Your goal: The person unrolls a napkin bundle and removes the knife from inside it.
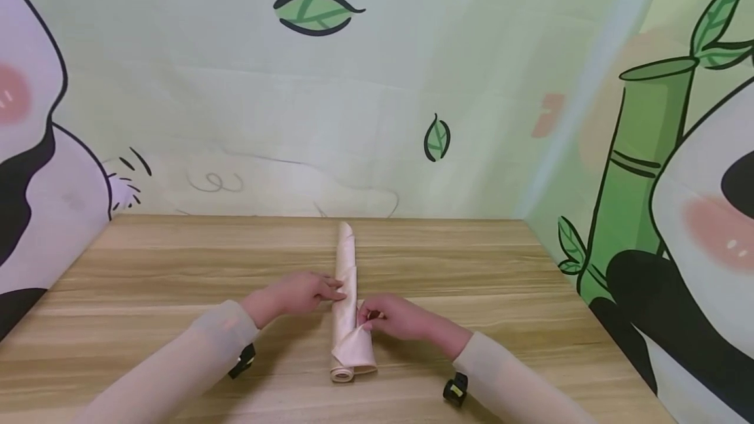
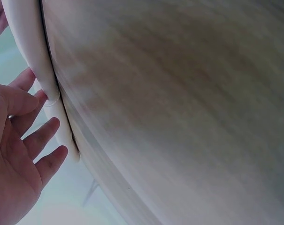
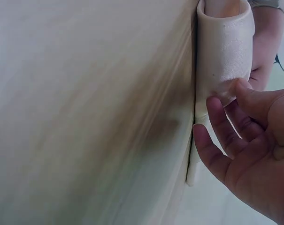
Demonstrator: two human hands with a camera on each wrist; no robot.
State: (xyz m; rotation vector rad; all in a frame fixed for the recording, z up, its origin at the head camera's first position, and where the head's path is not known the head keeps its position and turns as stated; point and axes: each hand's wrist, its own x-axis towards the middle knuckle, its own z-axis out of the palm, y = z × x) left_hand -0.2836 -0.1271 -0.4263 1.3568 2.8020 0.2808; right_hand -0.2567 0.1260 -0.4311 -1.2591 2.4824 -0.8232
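The cloth roll (image 1: 345, 313) lies on the desk (image 1: 177, 267). Left of the roll, the left hand (image 1: 302, 292) touches it, grip apart; right of it, the right hand (image 1: 403, 317) pinches its loose flap (image 1: 357, 349). Uneven tugging could skew the roll.

I am in a small lined nook, and whether it belongs to a home, a shop or a studio I cannot tell. Pale green printed sheeting (image 1: 224, 84), faintly creased, rises behind the far edge of my wood-grain worktop (image 1: 177, 260). A cartoon panda (image 1: 73, 188) flanks the left edge and another panda (image 1: 695, 175) the right, with a drawn bamboo stalk (image 1: 639, 129) beyond the far right corner.
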